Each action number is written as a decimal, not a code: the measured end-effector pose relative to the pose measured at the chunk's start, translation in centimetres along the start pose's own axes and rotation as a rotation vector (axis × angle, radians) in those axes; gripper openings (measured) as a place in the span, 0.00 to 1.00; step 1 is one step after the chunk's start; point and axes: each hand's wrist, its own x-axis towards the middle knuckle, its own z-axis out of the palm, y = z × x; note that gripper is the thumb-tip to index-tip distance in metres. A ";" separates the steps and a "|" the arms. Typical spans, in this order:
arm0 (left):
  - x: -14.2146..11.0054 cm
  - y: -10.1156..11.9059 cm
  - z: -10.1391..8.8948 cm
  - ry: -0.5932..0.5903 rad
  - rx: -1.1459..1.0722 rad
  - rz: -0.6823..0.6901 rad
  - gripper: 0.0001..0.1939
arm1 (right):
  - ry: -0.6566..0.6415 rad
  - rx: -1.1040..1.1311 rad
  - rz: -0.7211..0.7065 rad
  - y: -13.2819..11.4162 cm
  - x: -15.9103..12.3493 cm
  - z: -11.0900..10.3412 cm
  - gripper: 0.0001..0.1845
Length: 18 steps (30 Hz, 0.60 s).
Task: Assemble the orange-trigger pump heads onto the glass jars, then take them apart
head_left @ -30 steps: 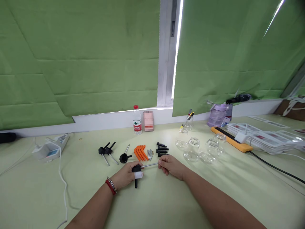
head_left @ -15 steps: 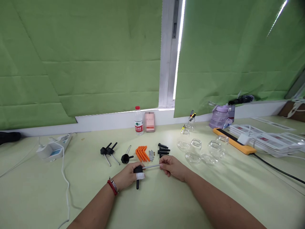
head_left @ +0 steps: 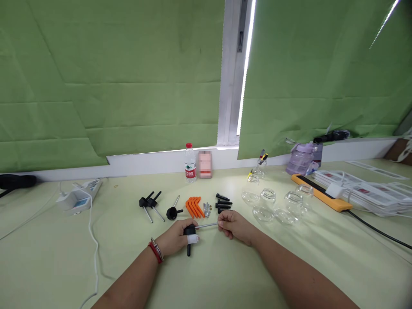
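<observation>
My left hand, with white tape on one digit, is closed around a black plastic piece that has a short black stem pointing toward me. A thin metal rod runs from that piece to the right. Its far end is pinched between the thumb and fingers of my right hand; the tip is hidden there. Beyond my hands lie similar black pieces with rods, another black piece showing a round cup, orange bent handles, small metal pins and black ridged shafts.
Several clear glass jars and clear round lids or dishes stand to the right. Farther out are an orange power strip, stacked white cards and a purple jug. A water bottle stands behind; a white cable crosses the left side.
The whole scene has shifted slightly right in the view. Both hands keep the same hold on the black piece and its rod.
</observation>
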 end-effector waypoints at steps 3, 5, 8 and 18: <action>-0.2 0.2 -0.1 0.091 0.021 0.053 0.15 | 0.012 -0.028 -0.013 -0.4 -0.2 0.1 0.13; -0.3 0.2 -0.5 0.275 -0.010 0.093 0.15 | 0.023 -0.047 -0.016 -0.6 -0.4 0.1 0.15; -0.4 -0.3 -1.8 0.707 -0.070 0.059 0.16 | 0.024 -0.041 -0.010 -0.8 -0.5 0.1 0.16; 0.0 -5.2 -6.3 1.048 0.349 -0.449 0.23 | -0.003 -0.079 0.008 -0.3 -0.5 0.0 0.15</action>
